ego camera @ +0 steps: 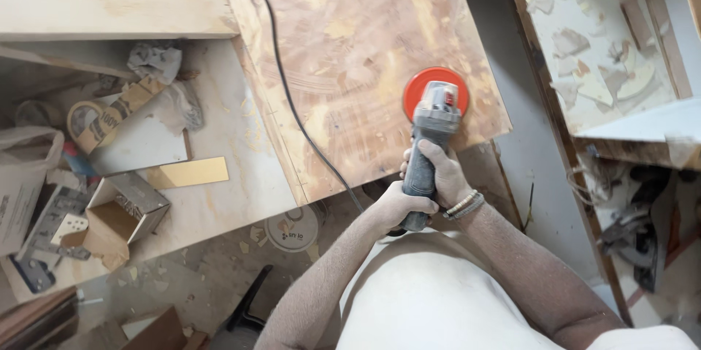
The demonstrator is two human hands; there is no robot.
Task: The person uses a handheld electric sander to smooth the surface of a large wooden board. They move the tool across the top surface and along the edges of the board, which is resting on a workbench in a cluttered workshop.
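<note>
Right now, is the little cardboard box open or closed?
Open. The cardboard box lies on its side with its flaps spread, and its brown inside looks empty.

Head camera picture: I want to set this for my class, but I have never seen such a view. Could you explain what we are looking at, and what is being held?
The camera sits on a person's head and looks down, so the two arms are their own. Both hands grip a grey power sander: the left hand low on the handle, the right hand above it. Its round orange disc lies on a brown wooden board. A black cable runs across the board. To the left are an open cardboard box and a tape roll.
</note>
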